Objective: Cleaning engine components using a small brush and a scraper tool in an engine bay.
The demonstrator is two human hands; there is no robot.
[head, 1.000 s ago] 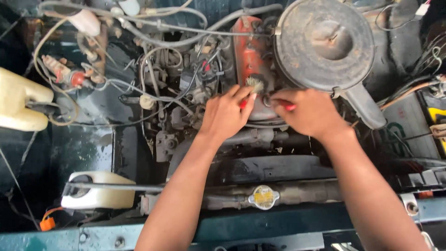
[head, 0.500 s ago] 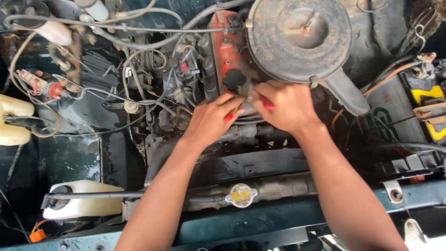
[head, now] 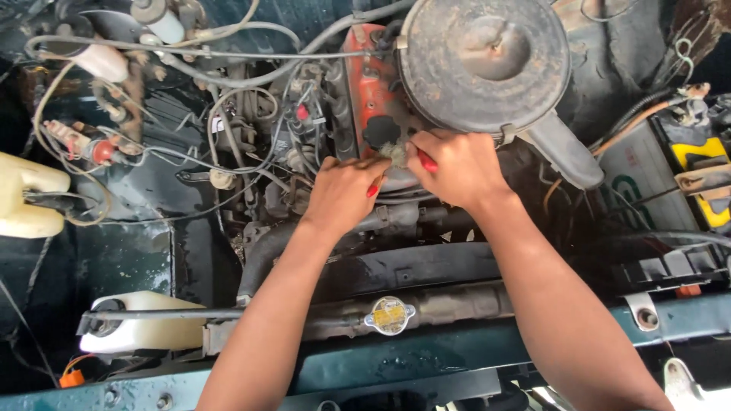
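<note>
Left hand [head: 344,196]: reaches in from below over the engine; fingers curled together, tips pinching one side of a small rag, red-painted nails showing.
Right hand [head: 457,167]: lies just beside the left; fingers bent and closed on the other side of the same rag, thumb pressing it down.
Rag [head: 396,154]: small, frayed, greyish wad, held between both hands at the lower end of the red engine cover, just beside a dark round filler hole.
Filler hole [head: 381,131]: black opening in the cover, uncapped, touching the upper edge of the rag.
Engine cover [head: 364,84]: red, worn, running up the middle of the bay; its right side is hidden under the air cleaner.
Air cleaner [head: 484,61]: large round dusty grey drum with a snout pointing lower right; overhangs the right hand's knuckles.
Radiator cap [head: 390,315]: yellowish metal disc between the two forearms, near the front rail.
Washer bottle [head: 137,326]: white tank at lower left, well apart from the hands.
Battery [head: 670,175]: at far right, with a yellow patch on top.
Hoses and wires [head: 228,114]: tangled left of the cover, beside the left hand.
</note>
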